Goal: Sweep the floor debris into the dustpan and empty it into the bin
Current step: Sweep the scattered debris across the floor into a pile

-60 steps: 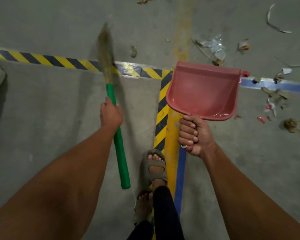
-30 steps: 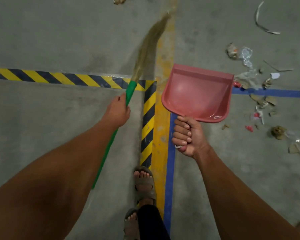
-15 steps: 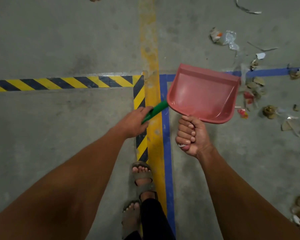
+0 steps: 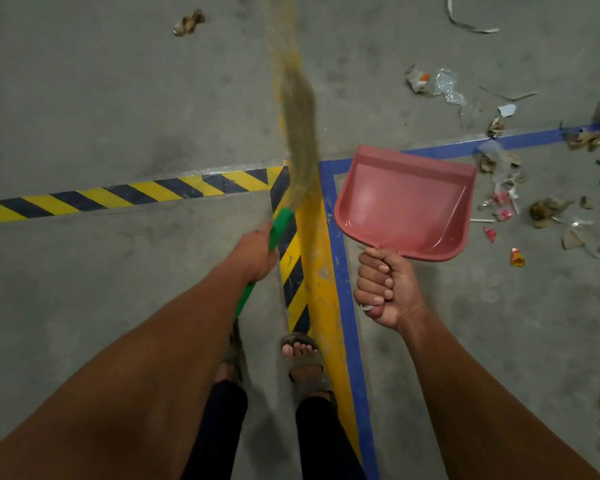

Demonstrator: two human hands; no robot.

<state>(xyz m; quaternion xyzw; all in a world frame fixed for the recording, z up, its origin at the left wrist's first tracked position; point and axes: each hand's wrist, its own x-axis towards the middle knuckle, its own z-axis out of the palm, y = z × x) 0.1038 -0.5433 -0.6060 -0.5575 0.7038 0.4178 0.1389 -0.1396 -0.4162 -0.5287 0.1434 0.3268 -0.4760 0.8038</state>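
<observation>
Left hand (image 4: pixel 255 252) wrapped round green handle of grass broom (image 4: pixel 300 133); bristles blurred, pointing away along yellow floor line (image 4: pixel 321 271). Right hand (image 4: pixel 385 289) fisted round handle of pink dustpan (image 4: pixel 406 206), pan held above floor, nothing visible inside. Debris (image 4: pixel 506 188) — wrappers, clear plastic, dry scraps — scattered on concrete just right of dustpan, across blue tape (image 4: pixel 347 306). Hazard-striped tape (image 4: pixel 118 194) running left. Sandalled feet (image 4: pixel 303 358) beside yellow line. Bin out of view.

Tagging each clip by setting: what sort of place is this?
Likely a warehouse or factory floor: bare concrete floor, black-and-yellow hazard tape, and blue and yellow lane lines meeting at a corner.
</observation>
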